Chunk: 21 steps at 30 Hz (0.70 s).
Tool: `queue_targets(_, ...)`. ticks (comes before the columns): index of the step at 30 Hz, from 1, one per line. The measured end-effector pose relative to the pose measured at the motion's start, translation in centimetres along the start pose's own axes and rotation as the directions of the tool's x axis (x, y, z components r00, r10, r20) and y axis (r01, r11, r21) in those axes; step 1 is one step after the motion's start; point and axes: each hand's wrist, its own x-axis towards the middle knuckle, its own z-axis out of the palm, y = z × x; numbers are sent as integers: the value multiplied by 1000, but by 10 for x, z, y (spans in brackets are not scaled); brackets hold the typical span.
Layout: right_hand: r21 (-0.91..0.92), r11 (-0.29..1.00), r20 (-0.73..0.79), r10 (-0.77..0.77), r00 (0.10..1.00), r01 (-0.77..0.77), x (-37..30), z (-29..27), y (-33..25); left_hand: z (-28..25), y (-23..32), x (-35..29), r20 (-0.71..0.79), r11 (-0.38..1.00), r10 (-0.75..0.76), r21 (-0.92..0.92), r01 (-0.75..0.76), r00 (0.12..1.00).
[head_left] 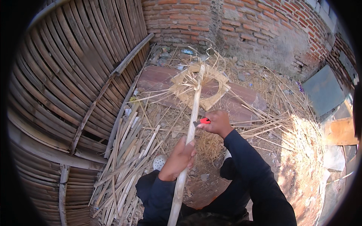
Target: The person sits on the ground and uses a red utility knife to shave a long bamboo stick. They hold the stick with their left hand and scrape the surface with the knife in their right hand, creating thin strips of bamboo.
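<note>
A long pale wooden pole (195, 105) runs from below me up toward the far wall. My left hand (178, 159) is wrapped round its lower part. In my right hand (215, 123) is a red utility knife (204, 121), its dark blade lying against the pole's right side above my left hand. Thin curled shavings (201, 79) cluster about the pole's far end. That end rests over a tan ring-shaped piece (218, 101) with a round opening in its middle.
Split bamboo strips (124, 165) lie piled at the left, beside a bamboo slat wall (75, 71). Flat reddish boards (154, 81) lie under the ring. A brick wall (256, 30) closes the far side. At the right, a grey panel (322, 90) leans near an orange-brown board (339, 131).
</note>
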Motion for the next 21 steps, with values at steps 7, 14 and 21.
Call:
queue_targets(7,-83,979,-22,184,983,-185,3,-1,18,6,-7,-7,12,1000,-25,-2,25,1000)
queue_targets(14,-63,884,-34,463,886,-464,7,9,60,12,-29,-9,43,996,-82,23,81,996)
queue_targets(21,-193,872,4,459,888,-450,11,0,71,12,-34,-5,72,997,-45,67,40,996)
